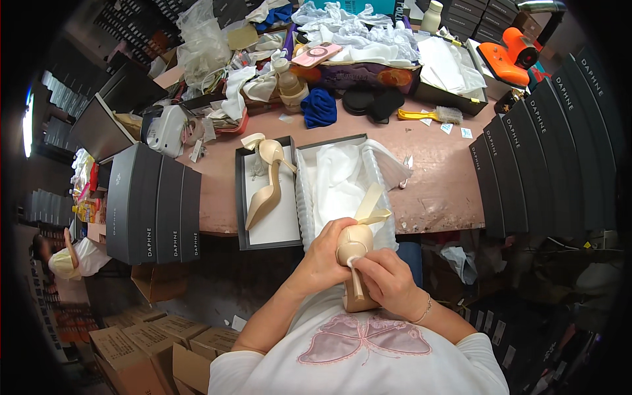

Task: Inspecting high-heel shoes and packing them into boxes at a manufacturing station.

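Note:
My left hand (324, 253) grips a beige high-heeled shoe (359, 242) by its heel cup, held upside down over my lap with the thin heel pointing toward me. My right hand (388, 280) pinches a small white cloth against the shoe's back near the heel. A ribbon strap of the shoe (370, 209) sticks up toward the open shoe box (304, 197) lined with white tissue paper. The matching beige shoe (266, 184) lies on the box lid (284, 230) just left of the box.
The brown worktable (441, 184) carries a blue cloth (319, 107), a yellow brush (431, 115), black pads, a bottle and heaps of white paper. Stacks of dark shoe boxes (155, 204) stand left and a row of them at right (540, 151). Cardboard cartons (145, 342) sit on the floor lower left.

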The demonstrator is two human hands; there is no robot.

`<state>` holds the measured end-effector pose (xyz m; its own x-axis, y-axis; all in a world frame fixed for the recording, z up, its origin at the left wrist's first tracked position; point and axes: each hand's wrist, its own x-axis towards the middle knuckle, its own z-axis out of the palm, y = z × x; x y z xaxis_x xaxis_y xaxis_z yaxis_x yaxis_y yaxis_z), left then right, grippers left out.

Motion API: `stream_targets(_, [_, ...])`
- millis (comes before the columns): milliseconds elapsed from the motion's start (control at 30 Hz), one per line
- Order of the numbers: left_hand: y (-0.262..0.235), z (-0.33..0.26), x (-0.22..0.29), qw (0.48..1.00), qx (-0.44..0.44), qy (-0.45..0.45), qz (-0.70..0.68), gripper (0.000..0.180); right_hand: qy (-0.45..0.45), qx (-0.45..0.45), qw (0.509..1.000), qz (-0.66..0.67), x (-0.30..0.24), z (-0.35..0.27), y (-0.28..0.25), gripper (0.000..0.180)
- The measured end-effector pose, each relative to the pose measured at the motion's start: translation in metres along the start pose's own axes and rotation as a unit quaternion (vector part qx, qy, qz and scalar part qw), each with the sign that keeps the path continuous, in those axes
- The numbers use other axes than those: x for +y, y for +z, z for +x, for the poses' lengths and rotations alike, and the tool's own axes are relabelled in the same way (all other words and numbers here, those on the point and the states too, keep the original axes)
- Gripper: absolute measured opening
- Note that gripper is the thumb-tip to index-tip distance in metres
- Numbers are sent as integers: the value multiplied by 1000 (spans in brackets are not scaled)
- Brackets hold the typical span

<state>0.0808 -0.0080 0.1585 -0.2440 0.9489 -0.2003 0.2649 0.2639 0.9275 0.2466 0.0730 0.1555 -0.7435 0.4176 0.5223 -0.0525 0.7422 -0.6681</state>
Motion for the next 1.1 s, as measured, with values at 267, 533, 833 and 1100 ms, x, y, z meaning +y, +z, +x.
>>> stream_targets(267, [-2,-1,-3,1000,1,-5,-6,75,-1,-15,1000,-8,3,-4,-4,38])
stream_targets(533, [0,-1,-3,1000,6,22,18,77,-27,-18,999,-8,4,1,-5,38])
stream_targets(833, [0,-1,-3,1000,12,20,17,77,-24,-25,999,-13,1,3,-4,36])
stream_targets(1100, [0,-1,-1,1000,10,19,16,77,-17,-25,999,-13,3,6,-4,35])
